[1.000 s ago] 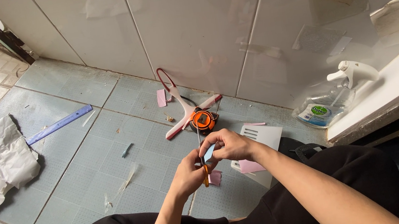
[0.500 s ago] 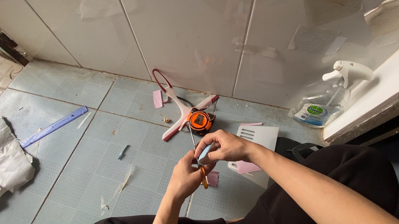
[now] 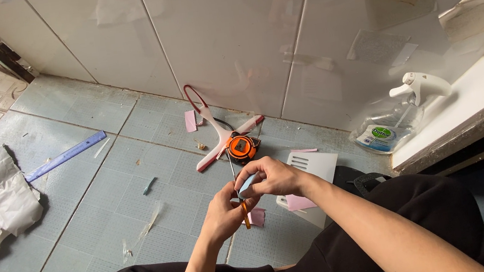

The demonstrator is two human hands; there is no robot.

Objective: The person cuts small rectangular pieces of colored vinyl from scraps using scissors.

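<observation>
Down over the tiled floor [image 3: 76,225], the left hand [image 3: 224,212] is closed around orange-handled scissors [image 3: 243,209], their blades pointing up toward the wall. Meanwhile the right hand [image 3: 273,176] pinches a small pale blue piece [image 3: 245,185] at the blades. Just beyond lie an orange tape measure [image 3: 242,147] and a white card [image 3: 314,167]

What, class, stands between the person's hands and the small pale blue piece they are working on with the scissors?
Nothing visible does. The right hand already pinches the pale blue piece, and the left hand holds the orange-handled scissors right beside it. The tape measure and pink scraps lie on the floor tiles, apart from the hands.
</observation>
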